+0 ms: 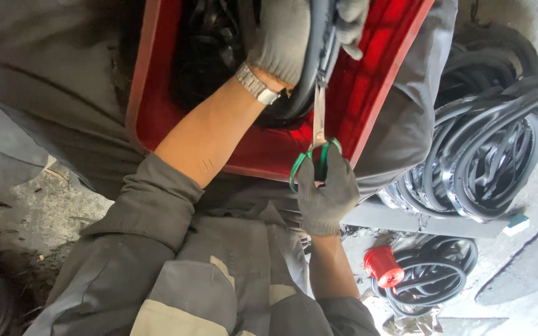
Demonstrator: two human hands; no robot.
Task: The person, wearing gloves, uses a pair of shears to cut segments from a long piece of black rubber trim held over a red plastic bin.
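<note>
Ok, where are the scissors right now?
In the head view, the scissors sit centre frame over the red crate. The gloved right hand grips their green handles, and the blades point up at the black rubber ring held by the left hand.

The scissors have green loop handles and slim steel blades. They stand nearly upright in view, handles lowest, inside the gloved right fist, blades running up from the grip. The blade tips meet the black rubber strip just above. This strip is smooth and curved, bending down out of the gloved left grip, over the red crate.
</note>
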